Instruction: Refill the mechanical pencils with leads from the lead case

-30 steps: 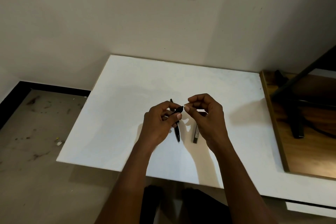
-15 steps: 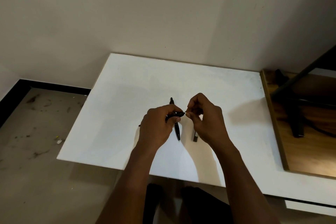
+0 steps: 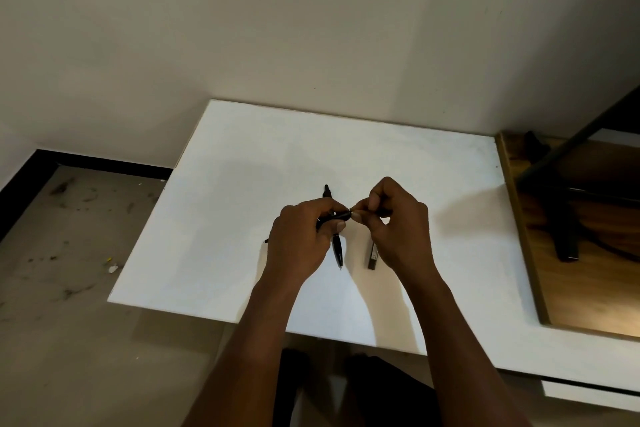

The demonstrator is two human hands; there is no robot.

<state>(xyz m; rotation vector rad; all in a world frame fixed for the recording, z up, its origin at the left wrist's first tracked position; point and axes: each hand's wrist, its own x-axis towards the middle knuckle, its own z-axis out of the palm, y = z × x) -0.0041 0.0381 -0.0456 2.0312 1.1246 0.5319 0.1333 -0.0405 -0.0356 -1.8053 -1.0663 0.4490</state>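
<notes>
My left hand (image 3: pixel 301 239) grips a black mechanical pencil (image 3: pixel 337 217) held roughly level above the white table (image 3: pixel 225 218), its tip poking out left of my wrist. My right hand (image 3: pixel 398 225) pinches something tiny at the pencil's right end; whether it is a lead or the cap is too small to tell. A second black pencil (image 3: pixel 336 246) lies on the table between my hands, pointing toward me. The dark lead case (image 3: pixel 373 253) lies just right of it, partly hidden under my right hand.
A wooden surface (image 3: pixel 588 281) with a black stand (image 3: pixel 564 232) adjoins the table on the right. The wall runs along the table's far edge. Bare floor with scattered debris (image 3: pixel 69 253) lies to the left.
Both hands stay together over the table's middle. My right fingers have closed tighter against the end of the held pencil. The view has tilted slightly.
</notes>
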